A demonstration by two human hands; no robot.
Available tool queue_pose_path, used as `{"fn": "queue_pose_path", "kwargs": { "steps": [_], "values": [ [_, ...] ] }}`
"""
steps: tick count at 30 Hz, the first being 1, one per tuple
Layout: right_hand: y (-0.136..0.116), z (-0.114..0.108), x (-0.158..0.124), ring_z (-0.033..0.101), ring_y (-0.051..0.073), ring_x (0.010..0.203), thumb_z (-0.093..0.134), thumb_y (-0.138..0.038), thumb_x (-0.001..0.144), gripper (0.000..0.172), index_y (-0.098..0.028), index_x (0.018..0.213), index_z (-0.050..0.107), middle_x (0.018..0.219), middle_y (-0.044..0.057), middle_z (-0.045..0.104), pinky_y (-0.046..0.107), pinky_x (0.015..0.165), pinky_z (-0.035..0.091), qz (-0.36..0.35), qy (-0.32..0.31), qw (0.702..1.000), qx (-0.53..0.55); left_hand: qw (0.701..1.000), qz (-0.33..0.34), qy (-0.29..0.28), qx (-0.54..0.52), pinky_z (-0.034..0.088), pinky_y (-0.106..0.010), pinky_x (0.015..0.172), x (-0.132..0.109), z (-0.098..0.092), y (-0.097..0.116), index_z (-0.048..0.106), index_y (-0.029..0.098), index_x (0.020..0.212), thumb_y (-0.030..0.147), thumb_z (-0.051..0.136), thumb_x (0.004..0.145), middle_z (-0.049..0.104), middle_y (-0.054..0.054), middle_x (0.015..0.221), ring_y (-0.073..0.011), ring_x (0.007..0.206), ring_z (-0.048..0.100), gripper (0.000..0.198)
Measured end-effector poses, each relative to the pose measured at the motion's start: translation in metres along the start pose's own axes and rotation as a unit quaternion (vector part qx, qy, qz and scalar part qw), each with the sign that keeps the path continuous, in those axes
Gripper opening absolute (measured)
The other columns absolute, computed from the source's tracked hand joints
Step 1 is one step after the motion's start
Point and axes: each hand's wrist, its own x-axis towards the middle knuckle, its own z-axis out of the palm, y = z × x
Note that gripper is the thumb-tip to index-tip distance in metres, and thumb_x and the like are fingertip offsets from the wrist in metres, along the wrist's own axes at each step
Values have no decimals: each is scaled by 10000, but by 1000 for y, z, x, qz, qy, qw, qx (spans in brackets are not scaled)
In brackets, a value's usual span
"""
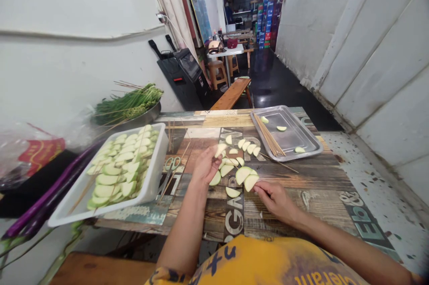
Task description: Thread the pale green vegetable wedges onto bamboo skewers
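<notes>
Head view, nearest first: the right hand [276, 198] lay low on the bench [301, 186], fingertips pinched on the edge of a pair of slices [248, 178]; whether a stick already ran through them was too fine to tell. The left hand [206, 166] sat just beside it, the two hands a little apart, its fingers closed on a pale slice [220, 148]. Between and just past the hands lay the loose slices [246, 145], a dozen or so scattered flat on the bench; those looked like the share not yet strung.

To the left, the white tub [157, 173] was heaped with skewered slices [117, 169], so by my reading most of the threading was done; scissors [171, 163] lay beside its rim, and purple aubergines [43, 200] ran along its outer side.

Further out on the right, the metal tray [303, 135] held a bundle of bare skewers [268, 140] and only three stray slices [281, 128]; plenty of sticks in hand, little fruit left in it.

Behind the tub, a bowl of green stalks [127, 104] sat untouched against the wall; beyond the bench's far edge stood a wooden seat [233, 93], and a small white table [228, 51] deep in the corridor.
</notes>
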Motion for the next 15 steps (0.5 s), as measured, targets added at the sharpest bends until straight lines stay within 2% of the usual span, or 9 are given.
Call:
{"fn": "queue_pose_path", "kwargs": {
  "steps": [8,15],
  "values": [
    [-1,-1,1,456,107,573,357,-254,894,289,-144,768,593,612,-8,511,205,568,324,-2,-3,1000,-11,1000,0,-1,7,323,-114,427,-1,2,0,588,98,794,232,732,606,546,5,665,-22,511,460,272],
    [1,0,0,470,116,582,343,-253,898,290,-151,773,584,619,-2,512,212,577,337,0,2,1000,-12,999,19,33,29,300,-112,417,-3,7,-3,583,110,816,236,758,559,543,20,624,-20,488,458,335]
  ]
}}
